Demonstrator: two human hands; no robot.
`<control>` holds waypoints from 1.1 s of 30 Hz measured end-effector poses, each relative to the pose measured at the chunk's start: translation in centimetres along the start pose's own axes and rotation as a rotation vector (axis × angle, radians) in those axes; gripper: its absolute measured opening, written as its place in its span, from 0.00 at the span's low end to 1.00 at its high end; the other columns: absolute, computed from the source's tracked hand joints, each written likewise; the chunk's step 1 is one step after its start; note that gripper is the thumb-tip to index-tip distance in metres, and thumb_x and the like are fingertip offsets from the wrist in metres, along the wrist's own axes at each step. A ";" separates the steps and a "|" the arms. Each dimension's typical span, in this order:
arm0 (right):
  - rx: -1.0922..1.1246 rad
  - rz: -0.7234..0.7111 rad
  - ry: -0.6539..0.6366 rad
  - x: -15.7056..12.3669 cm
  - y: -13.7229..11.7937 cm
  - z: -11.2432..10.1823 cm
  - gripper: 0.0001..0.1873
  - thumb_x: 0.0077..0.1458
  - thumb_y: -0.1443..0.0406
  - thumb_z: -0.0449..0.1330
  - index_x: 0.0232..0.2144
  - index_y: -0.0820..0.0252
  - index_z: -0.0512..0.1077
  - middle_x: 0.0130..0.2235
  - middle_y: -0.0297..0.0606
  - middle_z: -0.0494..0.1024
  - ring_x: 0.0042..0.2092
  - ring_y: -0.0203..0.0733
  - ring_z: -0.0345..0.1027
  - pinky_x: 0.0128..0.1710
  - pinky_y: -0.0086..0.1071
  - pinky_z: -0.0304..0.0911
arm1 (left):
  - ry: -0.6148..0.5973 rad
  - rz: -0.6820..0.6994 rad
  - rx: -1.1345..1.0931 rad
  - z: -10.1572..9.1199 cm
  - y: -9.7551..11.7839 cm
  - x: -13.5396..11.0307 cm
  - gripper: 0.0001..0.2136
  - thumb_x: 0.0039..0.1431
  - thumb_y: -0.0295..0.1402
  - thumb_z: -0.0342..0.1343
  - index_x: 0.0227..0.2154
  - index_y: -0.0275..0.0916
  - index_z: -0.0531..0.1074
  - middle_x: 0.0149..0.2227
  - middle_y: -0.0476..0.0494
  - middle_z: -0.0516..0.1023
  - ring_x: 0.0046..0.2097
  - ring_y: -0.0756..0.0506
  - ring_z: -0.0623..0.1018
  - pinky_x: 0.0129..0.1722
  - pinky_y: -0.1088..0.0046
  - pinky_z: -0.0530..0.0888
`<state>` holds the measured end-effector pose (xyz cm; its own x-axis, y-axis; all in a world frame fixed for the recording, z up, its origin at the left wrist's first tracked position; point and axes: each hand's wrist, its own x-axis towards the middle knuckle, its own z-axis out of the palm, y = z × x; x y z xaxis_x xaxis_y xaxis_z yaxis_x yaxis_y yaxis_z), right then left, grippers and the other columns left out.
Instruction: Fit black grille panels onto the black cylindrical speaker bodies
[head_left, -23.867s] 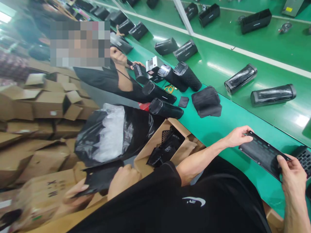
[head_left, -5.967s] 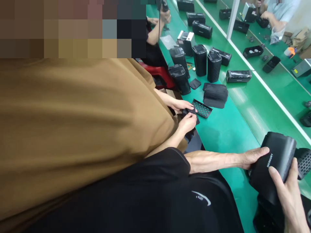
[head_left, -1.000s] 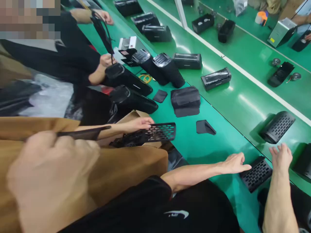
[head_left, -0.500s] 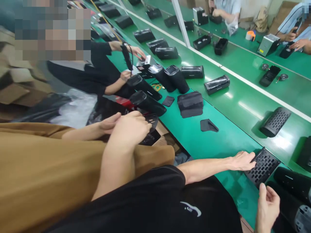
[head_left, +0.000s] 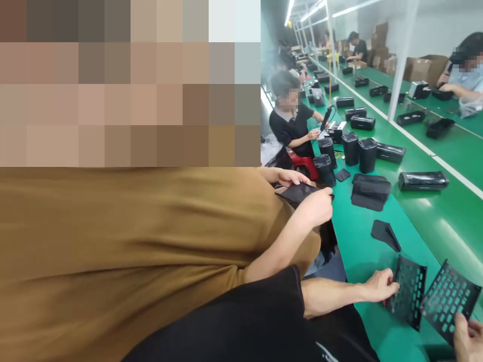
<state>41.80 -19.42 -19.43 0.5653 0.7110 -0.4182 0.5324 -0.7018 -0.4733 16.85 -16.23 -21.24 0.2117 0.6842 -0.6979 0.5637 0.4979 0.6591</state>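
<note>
My left hand (head_left: 378,286) is closed on the edge of a black perforated panel (head_left: 407,289), a curved plate with rows of slots, held tilted over the green bench. At the lower right my right hand (head_left: 468,338) grips a second black slotted grille panel (head_left: 451,299) by its lower edge, the thumb on its face. The two panels are side by side, close together; I cannot tell whether they touch. A folded dark sheet (head_left: 385,234) lies on the bench just beyond the left panel.
A stack of dark sheets (head_left: 371,192) lies farther up the bench (head_left: 349,236), near several upright black speaker housings (head_left: 367,156). Another housing (head_left: 423,181) lies on the conveyor. Close on my left, a co-worker in a brown top holds a dark part (head_left: 296,193).
The view has swung up and left. The single panel under my left hand is now lifted, and a second panel is in my right hand, which held nothing before.
</note>
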 end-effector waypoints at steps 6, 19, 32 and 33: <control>-0.135 -0.147 -0.092 6.4 0.4 0.3 0.21 0.48 0.39 0.55 0.31 0.44 0.61 0.26 0.42 0.69 0.27 0.61 0.62 0.32 0.52 0.61 | 0.007 0.065 0.081 0.7 -1.9 -0.9 0.20 0.57 0.53 0.62 0.21 0.46 0.66 0.19 0.48 0.68 0.31 0.37 0.80 0.40 0.53 0.77; -0.025 -0.247 0.035 1.9 -2.0 1.0 0.36 0.53 0.37 0.52 0.45 0.60 0.76 0.39 0.58 0.74 0.57 0.81 0.67 0.62 0.69 0.60 | 0.098 0.425 0.062 -10.8 5.0 11.7 0.06 0.52 0.27 0.71 0.25 0.39 0.80 0.54 0.40 0.81 0.60 0.38 0.73 0.64 0.60 0.69; 0.969 0.221 -0.223 -8.1 -3.6 6.4 0.39 0.41 0.38 0.74 0.44 0.58 0.75 0.43 0.41 0.82 0.44 0.48 0.76 0.47 0.39 0.72 | -0.354 0.008 -0.892 -1.1 5.9 3.1 0.33 0.39 0.60 0.75 0.34 0.36 0.75 0.30 0.45 0.80 0.34 0.46 0.79 0.42 0.67 0.77; 0.960 0.247 -0.202 -8.7 -2.9 6.5 0.37 0.41 0.37 0.73 0.41 0.58 0.75 0.39 0.39 0.81 0.40 0.46 0.75 0.44 0.37 0.71 | -0.371 -0.029 -0.919 -1.1 5.5 3.0 0.32 0.39 0.58 0.76 0.34 0.36 0.75 0.31 0.43 0.81 0.34 0.45 0.81 0.42 0.66 0.77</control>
<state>31.27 -23.27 -19.42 0.4268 0.6071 -0.6703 -0.3674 -0.5609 -0.7419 19.65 -10.87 -19.42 0.5324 0.5331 -0.6575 -0.2327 0.8390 0.4919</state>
